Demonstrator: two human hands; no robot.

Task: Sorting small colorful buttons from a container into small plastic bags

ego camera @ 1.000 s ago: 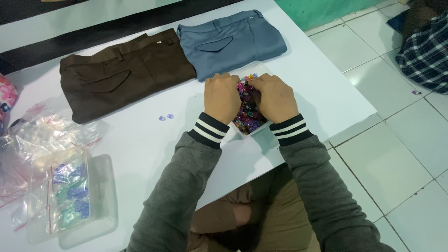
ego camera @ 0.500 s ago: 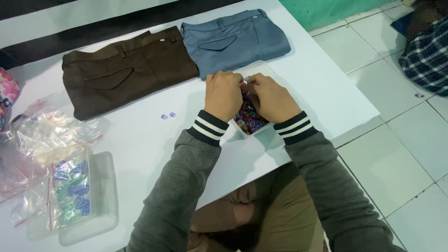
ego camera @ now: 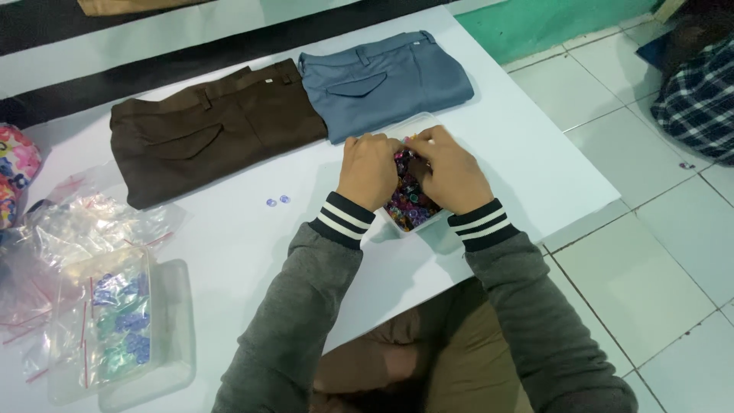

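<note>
A small clear tray (ego camera: 382,227) full of several coloured beads (ego camera: 409,205) sits on the white table (ego camera: 245,245) in front of me. My left hand (ego camera: 368,170) and my right hand (ego camera: 451,172) rest over it, fingers curled down into the beads, fingertips meeting at the tray's far end. What the fingers pinch is hidden. Beyond the hands lie folded grey-blue trousers (ego camera: 386,80) and, to their left, folded brown trousers (ego camera: 206,130).
Two loose beads (ego camera: 277,201) lie on the table left of my hands. At the left are crumpled clear plastic bags (ego camera: 76,229) and a clear box (ego camera: 122,329) holding blue and green beads. A tiled floor (ego camera: 650,252) lies right of the table edge.
Both hands have stayed over the bead tray, with the fingers shifting slightly among the beads. The view has moved a little.
</note>
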